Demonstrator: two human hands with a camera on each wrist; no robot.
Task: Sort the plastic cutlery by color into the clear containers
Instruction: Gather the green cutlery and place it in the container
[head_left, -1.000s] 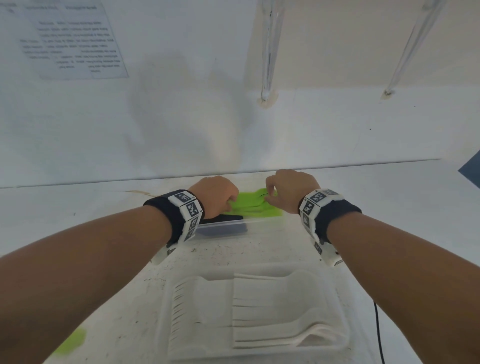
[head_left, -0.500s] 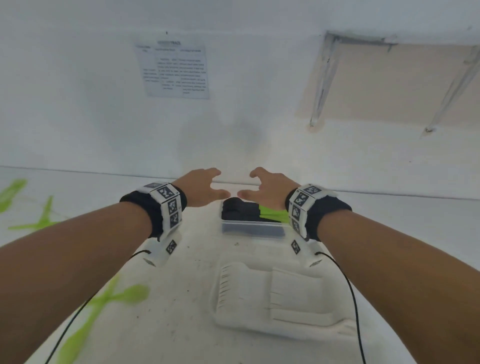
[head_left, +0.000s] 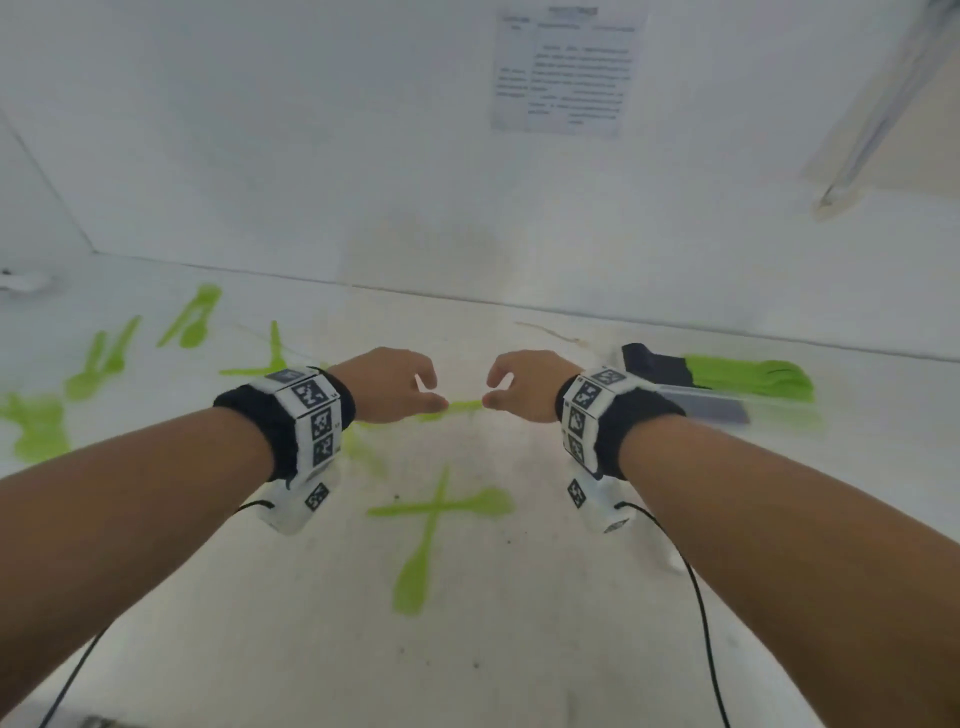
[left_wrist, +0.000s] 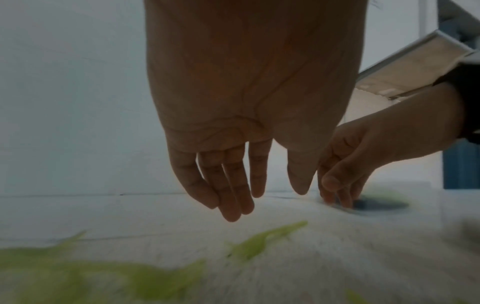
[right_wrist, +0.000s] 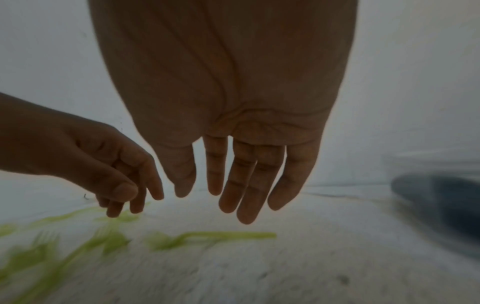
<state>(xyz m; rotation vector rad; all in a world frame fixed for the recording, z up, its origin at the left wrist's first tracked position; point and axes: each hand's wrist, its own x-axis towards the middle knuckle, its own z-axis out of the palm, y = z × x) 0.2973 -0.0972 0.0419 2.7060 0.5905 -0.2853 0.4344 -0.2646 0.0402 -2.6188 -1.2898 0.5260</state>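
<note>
Risk lies in both empty, loose-fingered hands, left hand (head_left: 387, 384) and right hand (head_left: 524, 382), converging at frame centre on one green fork (right_wrist: 207, 236), colliding or flicking it away from the clear container (head_left: 727, 400) at right.

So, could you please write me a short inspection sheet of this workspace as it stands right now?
Surface: white table, scuffed, with dark specks.
Job's things: loose green cutlery scattered at centre and left; clear container at right holding green and dark pieces.
Clutter: nothing seen.
Grippers: left hand and right hand hover above a green piece, fingers relaxed, holding nothing.
Cables: black cables run from both wrist cameras towards the viewer.
Surroundings: white wall with a printed sheet; text unreadable.
</note>
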